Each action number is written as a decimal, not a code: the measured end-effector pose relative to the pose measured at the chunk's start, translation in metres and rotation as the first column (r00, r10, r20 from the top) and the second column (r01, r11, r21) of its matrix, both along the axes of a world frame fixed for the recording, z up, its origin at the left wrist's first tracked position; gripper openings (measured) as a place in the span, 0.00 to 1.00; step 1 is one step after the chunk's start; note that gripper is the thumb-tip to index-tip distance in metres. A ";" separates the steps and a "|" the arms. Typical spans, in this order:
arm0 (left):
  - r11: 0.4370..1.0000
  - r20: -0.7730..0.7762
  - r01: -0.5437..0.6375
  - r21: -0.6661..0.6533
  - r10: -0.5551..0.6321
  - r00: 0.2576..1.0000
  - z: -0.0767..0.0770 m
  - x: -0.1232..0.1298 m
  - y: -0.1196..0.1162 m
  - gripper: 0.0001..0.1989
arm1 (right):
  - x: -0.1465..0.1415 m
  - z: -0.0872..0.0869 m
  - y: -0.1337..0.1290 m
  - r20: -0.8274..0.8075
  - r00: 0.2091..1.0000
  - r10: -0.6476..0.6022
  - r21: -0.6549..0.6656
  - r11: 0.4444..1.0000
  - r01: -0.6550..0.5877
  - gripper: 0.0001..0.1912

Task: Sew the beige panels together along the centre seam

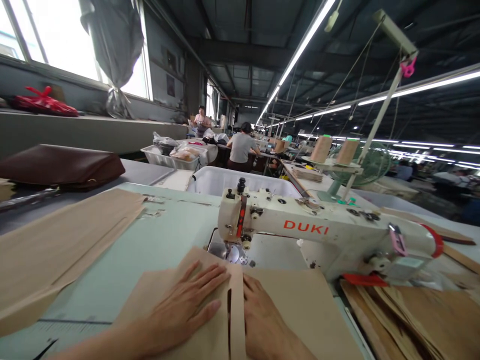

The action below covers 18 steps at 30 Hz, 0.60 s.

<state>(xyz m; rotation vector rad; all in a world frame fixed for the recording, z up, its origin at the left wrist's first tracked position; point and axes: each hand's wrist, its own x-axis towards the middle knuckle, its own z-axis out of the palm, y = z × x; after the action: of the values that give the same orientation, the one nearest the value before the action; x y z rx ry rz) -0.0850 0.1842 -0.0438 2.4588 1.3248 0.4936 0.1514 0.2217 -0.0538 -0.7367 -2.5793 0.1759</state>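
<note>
A beige sheet of material [296, 295] lies on the pale green table in front of the sewing machine [277, 220], its far edge near the needle area. A narrow raised strip [237, 310] with a dark slit beside it runs along its middle. My left hand [191, 295] rests flat on the left part, fingers stretched toward the machine and thumb apart. On the other side of the strip, my right hand [264, 310] has its fingers bent close together against the strip's edge; its thumb and fingertips are partly hidden.
Another beige piece [71, 240] lies at left, near a dark red leather item [60, 165]. Stacked brown pieces [423, 320] sit at right. Behind the machine are a white bin [243, 179], thread cones [321, 149] and a green fan [369, 162]. Other people work farther back.
</note>
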 end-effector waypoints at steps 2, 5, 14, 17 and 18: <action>0.996 -0.010 0.009 0.088 -0.008 1.000 0.006 -0.003 0.022 0.26 | 0.000 0.005 0.002 -0.037 0.999 0.018 -0.038 0.999 -0.019 0.22; 0.972 -0.052 -0.033 0.233 0.046 0.998 0.013 -0.004 0.047 0.22 | -0.002 0.011 0.008 -0.045 0.999 0.009 -0.053 0.999 -0.011 0.23; 0.979 -0.062 -0.119 0.167 0.131 0.989 -0.006 0.007 0.011 0.28 | -0.002 0.020 0.010 0.098 0.995 -0.004 -0.064 0.998 0.010 0.26; 0.981 -0.074 -0.097 0.167 0.110 0.991 -0.007 0.003 0.018 0.29 | -0.003 0.022 0.009 0.120 0.992 -0.028 -0.060 0.998 0.035 0.27; 0.982 -0.072 -0.093 0.162 0.105 0.992 -0.006 0.001 0.020 0.28 | -0.003 0.022 0.009 0.129 0.991 -0.033 -0.060 0.997 0.041 0.27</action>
<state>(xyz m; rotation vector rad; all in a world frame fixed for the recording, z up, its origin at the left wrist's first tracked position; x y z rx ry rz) -0.0842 0.2042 -0.0502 2.5744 1.5001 0.5490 0.1487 0.2306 -0.0316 -0.8437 -2.6890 0.2048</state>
